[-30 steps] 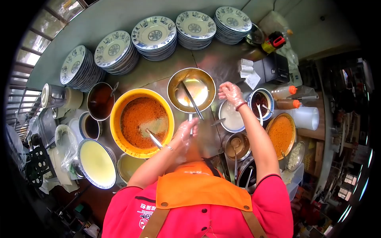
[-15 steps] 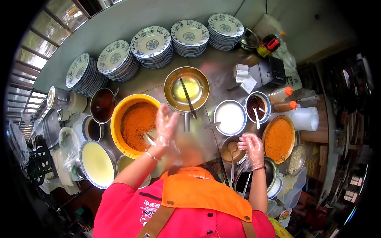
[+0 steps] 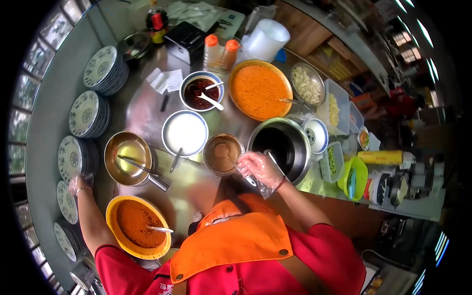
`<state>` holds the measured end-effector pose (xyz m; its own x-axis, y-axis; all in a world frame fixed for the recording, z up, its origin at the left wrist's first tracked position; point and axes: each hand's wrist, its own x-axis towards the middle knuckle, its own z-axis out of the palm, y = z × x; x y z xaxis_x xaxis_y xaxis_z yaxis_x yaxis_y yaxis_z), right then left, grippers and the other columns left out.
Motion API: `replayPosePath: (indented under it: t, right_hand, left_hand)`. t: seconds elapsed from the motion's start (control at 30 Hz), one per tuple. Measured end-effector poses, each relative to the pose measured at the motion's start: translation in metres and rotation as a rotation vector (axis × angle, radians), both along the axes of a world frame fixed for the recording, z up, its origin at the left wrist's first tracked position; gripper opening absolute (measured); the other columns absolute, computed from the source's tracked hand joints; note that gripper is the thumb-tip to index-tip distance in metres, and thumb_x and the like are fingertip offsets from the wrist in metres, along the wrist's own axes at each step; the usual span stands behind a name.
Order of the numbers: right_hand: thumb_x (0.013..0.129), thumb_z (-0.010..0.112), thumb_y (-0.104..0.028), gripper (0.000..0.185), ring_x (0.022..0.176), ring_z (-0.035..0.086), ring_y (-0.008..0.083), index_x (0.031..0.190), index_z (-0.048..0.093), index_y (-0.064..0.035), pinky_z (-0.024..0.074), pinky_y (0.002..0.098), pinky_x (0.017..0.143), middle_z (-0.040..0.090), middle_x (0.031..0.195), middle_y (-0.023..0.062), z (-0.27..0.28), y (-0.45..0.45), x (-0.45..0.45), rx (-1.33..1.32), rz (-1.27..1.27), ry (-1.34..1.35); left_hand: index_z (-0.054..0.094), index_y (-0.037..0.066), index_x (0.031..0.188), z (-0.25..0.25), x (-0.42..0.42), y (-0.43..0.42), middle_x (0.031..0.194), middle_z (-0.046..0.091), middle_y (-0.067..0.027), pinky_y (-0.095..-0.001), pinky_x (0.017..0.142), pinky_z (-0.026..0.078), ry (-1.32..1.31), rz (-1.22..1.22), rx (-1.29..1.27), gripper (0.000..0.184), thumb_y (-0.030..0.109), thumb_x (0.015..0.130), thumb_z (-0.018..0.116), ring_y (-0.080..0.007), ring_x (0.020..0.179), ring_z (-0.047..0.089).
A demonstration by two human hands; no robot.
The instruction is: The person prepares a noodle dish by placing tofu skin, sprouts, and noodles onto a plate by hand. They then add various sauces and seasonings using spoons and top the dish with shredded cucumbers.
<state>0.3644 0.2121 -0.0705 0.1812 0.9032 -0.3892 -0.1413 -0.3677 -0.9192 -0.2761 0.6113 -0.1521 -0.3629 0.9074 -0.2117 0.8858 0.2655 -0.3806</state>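
My left hand [image 3: 80, 185], in a clear plastic glove, reaches to the far left, its fingers closed at the rim of a blue-and-white plate [image 3: 72, 156] on top of a stack. The fingertips are small and partly hidden. My gloved right hand [image 3: 261, 169] is shut on a spoon [image 3: 250, 181] at the edge of a pot of brown sauce [image 3: 222, 151]; the spoon's bowl end lies in the sauce. Just right of this hand stands a steel bowl of dark liquid [image 3: 282, 142] with a utensil handle leaning out.
A pan [image 3: 127, 160] with chopsticks across it sits between my arms, its handle towards me. Near my left arm is a yellow tub of red-brown seasoning [image 3: 140, 228]. Bowls of white liquid [image 3: 185, 132], chili sauce [image 3: 201, 92] and orange sauce [image 3: 260, 91] stand further away.
The view has turned to the right. My left hand has moved from beside the yellow tub to the plate stacks. The right hand has lowered onto the spoon in the brown sauce.
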Motion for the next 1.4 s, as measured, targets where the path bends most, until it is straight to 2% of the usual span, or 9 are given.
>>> replayPosePath:
  t: [0.27,0.6,0.77,0.9,0.93,1.0,1.1,1.2,1.4]
  right_hand:
    - [0.100,0.055,-0.014,0.016,0.068,0.066,0.0130,0.101,0.064,-0.0017,0.0552,0.0280,0.062,0.069,0.083,0.0085,-0.002,-0.033,0.036,-0.011,-0.083,-0.269]
    - [0.098,0.055,-0.011,0.013,0.067,0.065,0.0135,0.099,0.063,-0.0007,0.0562,0.0282,0.062,0.067,0.083,0.0091,0.001,-0.075,0.101,0.009,-0.191,-0.324]
    - [0.098,0.058,-0.010,0.010,0.070,0.064,0.0108,0.103,0.061,-0.0019,0.0557,0.0254,0.065,0.066,0.085,0.0056,0.006,-0.086,0.173,0.171,-0.231,-0.710]
    - [0.091,0.068,-0.017,0.026,0.092,0.066,0.0250,0.112,0.059,-0.0044,0.0540,0.0349,0.076,0.065,0.105,0.0137,0.017,-0.071,0.278,0.187,-0.263,-1.091]
    - [0.089,0.069,-0.020,0.032,0.102,0.064,0.0297,0.115,0.058,-0.0043,0.0532,0.0380,0.084,0.064,0.112,0.0162,0.012,-0.063,0.311,0.132,-0.223,-1.200]
    - [0.087,0.069,-0.028,0.043,0.117,0.057,0.0351,0.121,0.056,-0.0037,0.0469,0.0419,0.100,0.059,0.123,0.0196,0.007,-0.038,0.371,-0.059,-0.159,-1.305]
    - [0.083,0.070,-0.036,0.054,0.124,0.052,0.0366,0.125,0.056,-0.0040,0.0422,0.0448,0.106,0.057,0.128,0.0215,-0.039,0.005,0.460,-0.223,-0.061,-1.384]
    - [0.080,0.072,-0.036,0.059,0.126,0.051,0.0365,0.127,0.056,-0.0058,0.0420,0.0453,0.106,0.056,0.131,0.0219,-0.058,0.041,0.501,-0.399,0.104,-1.352]
    - [0.078,0.072,-0.029,0.049,0.120,0.058,0.0343,0.123,0.061,-0.0127,0.0485,0.0413,0.099,0.062,0.125,0.0180,-0.102,0.066,0.525,-0.283,0.371,-1.364]
  left_hand:
    - [0.071,0.002,0.107,0.004,-0.019,0.014,0.111,0.071,-0.0146,-0.0435,0.086,0.051,-0.090,-0.087,0.286,0.039,0.035,0.091,0.057,-0.0321,0.101,0.066]
    - [0.069,-0.002,0.108,0.114,-0.003,0.011,0.111,0.071,-0.0130,-0.0412,0.088,0.051,-0.332,0.048,0.707,0.036,0.028,0.089,0.062,-0.0308,0.100,0.066]
    - [0.068,-0.005,0.108,0.167,-0.002,0.000,0.110,0.071,-0.0123,-0.0400,0.089,0.051,-0.439,-0.053,0.871,0.036,0.024,0.088,0.064,-0.0301,0.100,0.066]
    - [0.069,-0.004,0.110,0.168,-0.022,-0.013,0.116,0.069,-0.0126,-0.0359,0.092,0.053,-0.396,-0.288,0.881,0.030,0.018,0.090,0.065,-0.0278,0.103,0.065]
    - [0.067,-0.006,0.111,0.156,-0.012,-0.020,0.118,0.066,-0.0161,-0.0348,0.092,0.054,-0.810,-0.176,0.898,0.031,0.017,0.090,0.064,-0.0285,0.105,0.064]
    - [0.064,-0.011,0.114,0.135,0.015,-0.038,0.121,0.062,-0.0231,-0.0327,0.092,0.056,-1.680,0.153,1.077,0.034,0.014,0.091,0.063,-0.0301,0.109,0.063]
    - [0.056,-0.014,0.117,0.149,0.158,-0.147,0.117,0.062,-0.0242,-0.0361,0.097,0.056,-2.028,0.464,0.775,0.035,0.004,0.087,0.056,-0.0313,0.110,0.063]
    - [0.052,-0.012,0.120,0.158,0.317,-0.263,0.114,0.062,-0.0237,-0.0360,0.097,0.056,-2.171,0.741,0.608,0.038,-0.002,0.083,0.055,-0.0329,0.109,0.064]
    - [0.060,-0.005,0.098,0.120,0.512,-0.417,0.098,0.066,-0.0139,-0.0333,0.086,0.058,-1.879,0.441,0.531,0.016,0.001,0.083,0.059,-0.0235,0.094,0.067]
